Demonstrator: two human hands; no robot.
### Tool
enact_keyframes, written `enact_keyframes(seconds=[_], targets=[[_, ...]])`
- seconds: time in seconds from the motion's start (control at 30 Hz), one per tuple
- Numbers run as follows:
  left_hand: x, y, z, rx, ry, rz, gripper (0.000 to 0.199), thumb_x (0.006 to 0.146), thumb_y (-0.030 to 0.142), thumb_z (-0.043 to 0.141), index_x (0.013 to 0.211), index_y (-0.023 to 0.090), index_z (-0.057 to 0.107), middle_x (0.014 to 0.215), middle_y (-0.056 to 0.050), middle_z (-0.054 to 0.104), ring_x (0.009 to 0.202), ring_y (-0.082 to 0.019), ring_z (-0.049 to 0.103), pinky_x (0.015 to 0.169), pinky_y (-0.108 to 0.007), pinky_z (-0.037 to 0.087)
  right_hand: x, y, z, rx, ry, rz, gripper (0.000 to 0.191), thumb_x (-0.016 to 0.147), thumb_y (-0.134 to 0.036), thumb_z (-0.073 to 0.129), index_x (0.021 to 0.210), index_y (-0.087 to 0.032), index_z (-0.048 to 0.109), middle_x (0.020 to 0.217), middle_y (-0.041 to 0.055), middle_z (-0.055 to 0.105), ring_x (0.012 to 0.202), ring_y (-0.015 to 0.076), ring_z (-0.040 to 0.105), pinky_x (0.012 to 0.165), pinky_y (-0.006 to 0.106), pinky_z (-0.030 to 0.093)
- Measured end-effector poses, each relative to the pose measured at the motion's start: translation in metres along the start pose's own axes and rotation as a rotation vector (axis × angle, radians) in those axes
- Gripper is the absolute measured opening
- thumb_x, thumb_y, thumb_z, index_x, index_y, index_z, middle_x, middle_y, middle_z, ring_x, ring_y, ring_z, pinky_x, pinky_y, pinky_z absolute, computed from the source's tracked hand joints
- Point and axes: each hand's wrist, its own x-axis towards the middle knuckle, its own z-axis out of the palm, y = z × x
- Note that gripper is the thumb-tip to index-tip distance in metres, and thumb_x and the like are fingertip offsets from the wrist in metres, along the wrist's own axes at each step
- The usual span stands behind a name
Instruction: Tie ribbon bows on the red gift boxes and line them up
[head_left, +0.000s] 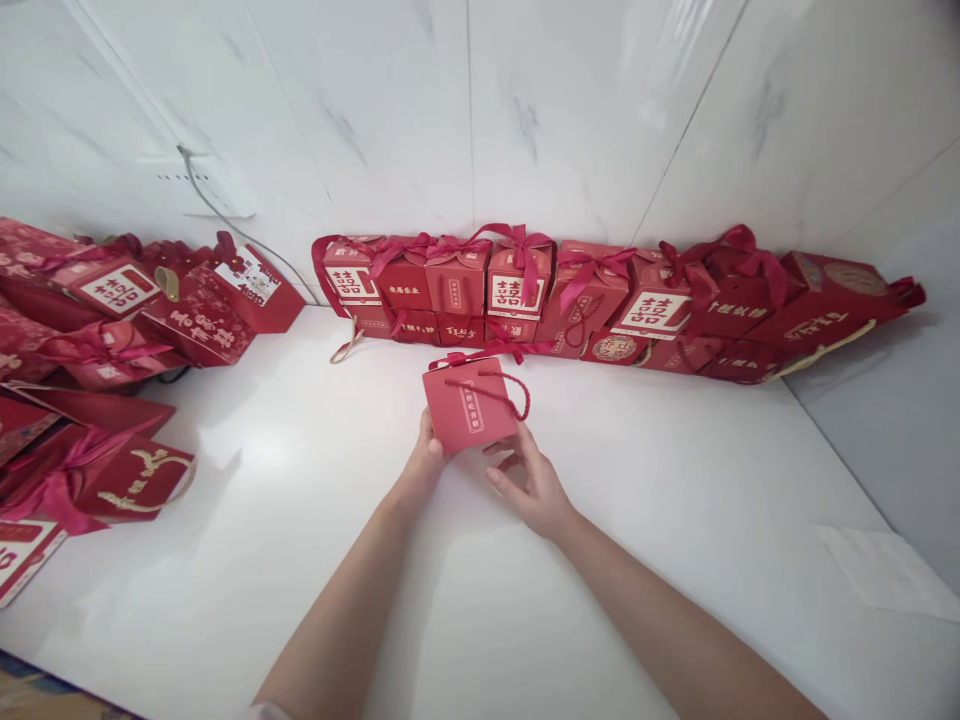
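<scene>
A red gift box (469, 408) with a ribbon on top and a twisted red cord handle is held slightly tilted in front of the row of boxes. My left hand (424, 465) grips its lower left side, the thumb on the front edge and the other fingers hidden behind. At its lower right corner is my right hand (531, 482), fingers apart and curved, the fingertips near or against the box edge. White Chinese lettering runs down the front of the box.
Red boxes with ribbons (517, 290) stand stacked in a row along the tiled wall (420, 110). More red boxes (199, 315) are piled at the left of the white table (300, 500). A grey cable (225, 215) hangs at the wall; white paper (889, 570) lies far right.
</scene>
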Motion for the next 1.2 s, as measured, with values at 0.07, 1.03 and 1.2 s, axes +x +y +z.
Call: enact_keyframes(seconds=[0.07,1.03,1.2], targets=[[-0.001,0.000,-0.001,0.039,-0.040,0.027,0.066,0.076,0.051,0.070,0.132,0.020,0.054,0.139,-0.012,0.056,0.128,-0.033,0.051,0.107,-0.045,0.040,-0.002,-0.002,0.000,-0.045,-0.026,-0.032,0.077,0.091,-0.035,0.059,0.154,-0.030,0.016,0.122,0.0101,0.058,0.104,0.0235,0.059,0.082,0.038,0.053],[0.008,-0.006,-0.015,0.028,0.198,0.108,0.059,0.074,0.056,0.065,0.118,0.017,0.059,0.101,-0.011,0.068,0.091,-0.025,0.065,0.074,-0.034,0.052,0.003,0.000,0.000,0.165,-0.002,0.142,0.037,0.096,-0.047,0.050,0.125,-0.024,0.051,0.096,0.0044,0.064,0.076,0.0157,0.061,0.074,0.032,0.050],[0.002,-0.002,-0.011,0.364,0.244,0.354,0.116,0.049,0.012,0.089,0.147,0.038,0.030,0.140,-0.005,0.047,0.129,-0.025,0.048,0.100,-0.030,0.043,0.005,0.007,-0.003,0.306,0.100,0.119,0.047,0.096,-0.058,0.039,0.125,-0.023,0.048,0.115,0.0095,0.063,0.081,0.0175,0.064,0.069,0.032,0.050]])
